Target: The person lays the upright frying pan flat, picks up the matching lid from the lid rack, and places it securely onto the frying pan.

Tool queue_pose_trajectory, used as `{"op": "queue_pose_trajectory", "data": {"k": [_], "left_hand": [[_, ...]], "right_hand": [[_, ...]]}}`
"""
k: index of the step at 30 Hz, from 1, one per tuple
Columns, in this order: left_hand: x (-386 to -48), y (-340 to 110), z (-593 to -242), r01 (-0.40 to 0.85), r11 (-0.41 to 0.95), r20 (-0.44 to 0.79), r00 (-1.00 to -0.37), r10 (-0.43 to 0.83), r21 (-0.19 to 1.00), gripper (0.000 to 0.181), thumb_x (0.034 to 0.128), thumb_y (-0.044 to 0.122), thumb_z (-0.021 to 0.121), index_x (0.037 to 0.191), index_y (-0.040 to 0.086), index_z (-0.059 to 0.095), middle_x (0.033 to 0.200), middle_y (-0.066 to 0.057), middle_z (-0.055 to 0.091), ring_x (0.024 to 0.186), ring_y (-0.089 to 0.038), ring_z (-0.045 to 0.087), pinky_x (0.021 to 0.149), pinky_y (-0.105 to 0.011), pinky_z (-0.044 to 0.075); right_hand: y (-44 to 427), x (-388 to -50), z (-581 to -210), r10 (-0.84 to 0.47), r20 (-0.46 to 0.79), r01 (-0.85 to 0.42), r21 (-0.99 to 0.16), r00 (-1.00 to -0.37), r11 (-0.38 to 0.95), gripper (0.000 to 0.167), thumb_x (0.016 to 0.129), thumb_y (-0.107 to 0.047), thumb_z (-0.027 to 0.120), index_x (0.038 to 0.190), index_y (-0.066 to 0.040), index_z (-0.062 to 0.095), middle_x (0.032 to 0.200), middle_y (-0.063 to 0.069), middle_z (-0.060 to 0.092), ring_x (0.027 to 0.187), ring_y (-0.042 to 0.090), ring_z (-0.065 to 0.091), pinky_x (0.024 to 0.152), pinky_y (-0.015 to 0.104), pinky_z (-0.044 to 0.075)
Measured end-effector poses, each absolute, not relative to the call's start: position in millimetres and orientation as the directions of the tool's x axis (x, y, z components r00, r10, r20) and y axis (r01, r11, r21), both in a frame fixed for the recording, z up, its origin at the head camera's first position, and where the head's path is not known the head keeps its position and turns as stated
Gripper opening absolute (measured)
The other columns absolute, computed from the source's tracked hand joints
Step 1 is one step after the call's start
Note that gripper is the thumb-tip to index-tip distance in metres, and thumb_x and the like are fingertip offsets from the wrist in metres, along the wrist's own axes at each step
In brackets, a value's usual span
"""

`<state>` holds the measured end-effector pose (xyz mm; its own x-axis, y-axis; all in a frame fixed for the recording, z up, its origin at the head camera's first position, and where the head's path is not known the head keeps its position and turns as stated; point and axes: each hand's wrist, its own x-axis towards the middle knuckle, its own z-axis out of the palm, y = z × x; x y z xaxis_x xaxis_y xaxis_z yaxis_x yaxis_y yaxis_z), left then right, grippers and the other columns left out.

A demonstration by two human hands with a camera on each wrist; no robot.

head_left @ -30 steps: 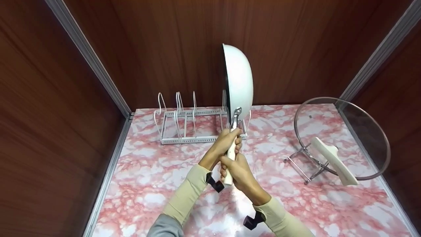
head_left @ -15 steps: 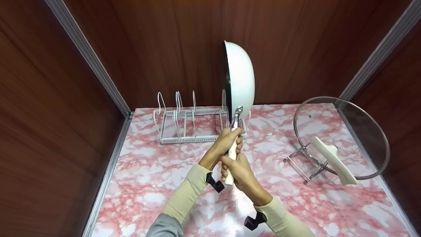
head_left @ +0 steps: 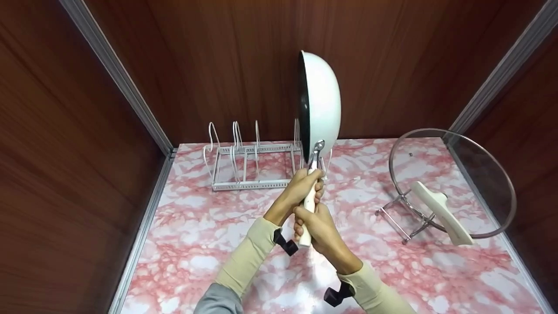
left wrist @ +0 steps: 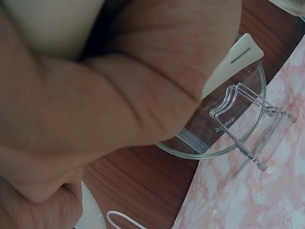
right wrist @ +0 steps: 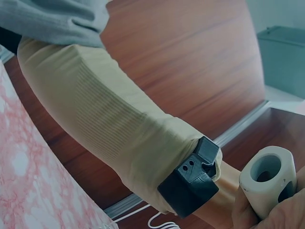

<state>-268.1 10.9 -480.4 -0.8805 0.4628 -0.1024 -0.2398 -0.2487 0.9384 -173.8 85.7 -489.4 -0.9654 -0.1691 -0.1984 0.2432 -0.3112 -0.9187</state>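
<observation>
A white wok (head_left: pixel 324 100) with a dark inside stands on edge in the air, its open side facing left. My left hand (head_left: pixel 301 185) grips its cream handle (head_left: pixel 309 200) close to the metal neck, while my right hand (head_left: pixel 317 223) is wrapped round the lower part. In the right wrist view the hollow handle end (right wrist: pixel 269 174) pokes out of the fist. Behind the wok is a white wire pan rack (head_left: pixel 250 185), whose right end is partly hidden by wok and hands. Whether the wok touches the rack, I cannot tell.
On the right a glass lid (head_left: pixel 479 183) with a cream handle leans in a chrome wire stand (head_left: pixel 394 222). Brown wood-look panels (head_left: pixel 244 65) wall the pink marbled table (head_left: pixel 196 261) at the back and both sides.
The wok has shifted slightly to the right and upward, and more of its dark inside shows. Both hands keep their hold on the handle; rack and lid stay put.
</observation>
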Motion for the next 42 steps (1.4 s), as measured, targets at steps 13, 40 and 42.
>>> {"op": "queue_pose_trajectory", "data": {"k": [13,40,42], "left_hand": [[-265,13,-473,-0.227,-0.243,-0.088,-0.875,0.476,0.943,0.02,0.1027,0.015,0.05,0.083,0.012,0.05,0.059,0.005,0.048,0.044,-0.006,0.048,0.042,-0.019,0.044],[-257,15,-462,-0.15,-0.231,-0.014,-0.865,0.502,0.961,0.025,0.101,0.012,0.049,0.076,0.011,0.051,0.058,0.005,0.051,0.045,-0.007,0.052,0.044,-0.022,0.049],[-256,15,-462,-0.147,-0.232,-0.011,-0.865,0.501,0.961,0.024,0.1014,0.012,0.049,0.077,0.011,0.051,0.058,0.004,0.051,0.045,-0.007,0.052,0.044,-0.022,0.049]], "right_hand": [[89,-170,-482,-0.176,-0.19,0.239,-0.915,-0.966,-0.324,0.011,0.092,0.0,0.052,0.088,-0.006,0.045,0.056,-0.003,0.045,0.042,0.009,0.045,0.041,0.026,0.045],[95,-160,-474,-0.202,-0.165,0.228,-0.911,-0.965,-0.345,0.013,0.093,0.0,0.053,0.088,-0.007,0.043,0.056,-0.004,0.044,0.041,0.009,0.045,0.039,0.027,0.045],[95,-159,-474,-0.203,-0.161,0.225,-0.91,-0.966,-0.349,0.014,0.093,0.0,0.053,0.088,-0.007,0.043,0.056,-0.004,0.044,0.041,0.009,0.045,0.039,0.027,0.045]]}}
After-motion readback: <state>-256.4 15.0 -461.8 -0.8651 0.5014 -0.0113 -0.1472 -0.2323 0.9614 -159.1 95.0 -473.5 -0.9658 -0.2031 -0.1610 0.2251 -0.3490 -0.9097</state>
